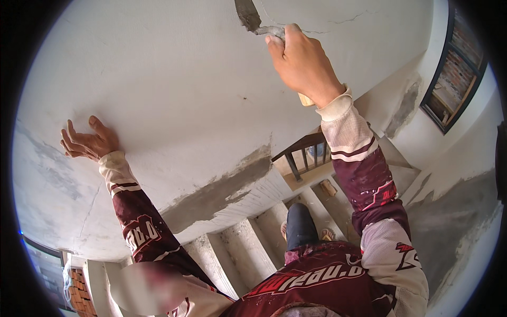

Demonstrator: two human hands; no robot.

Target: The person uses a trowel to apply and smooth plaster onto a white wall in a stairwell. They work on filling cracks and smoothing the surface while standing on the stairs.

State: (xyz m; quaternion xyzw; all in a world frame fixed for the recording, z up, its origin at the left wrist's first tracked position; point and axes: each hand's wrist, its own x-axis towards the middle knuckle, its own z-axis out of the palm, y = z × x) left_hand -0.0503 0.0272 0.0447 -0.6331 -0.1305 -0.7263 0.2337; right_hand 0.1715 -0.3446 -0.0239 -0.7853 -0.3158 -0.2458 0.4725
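Note:
High on the white plastered wall (174, 74), my right hand (306, 66) is closed round the handle of a trowel (247, 15). Its grey-smeared blade points up and left against the wall, and the wooden handle end (305, 99) shows under my palm. A thin crack (351, 18) runs across the plaster beside the trowel. Lower and to the left, my left hand (91, 140) is propped on the wall by its side, holding nothing, its fingers apart and loosely bent.
Concrete stairs (245, 245) run below me, with my leg (302, 227) on them. A grey patch of rough mortar (222, 190) lies along the wall's lower edge. Beyond my right arm are a dark railing (301, 153) and a dark-framed window (455, 68). Bricks (82, 290) show at lower left.

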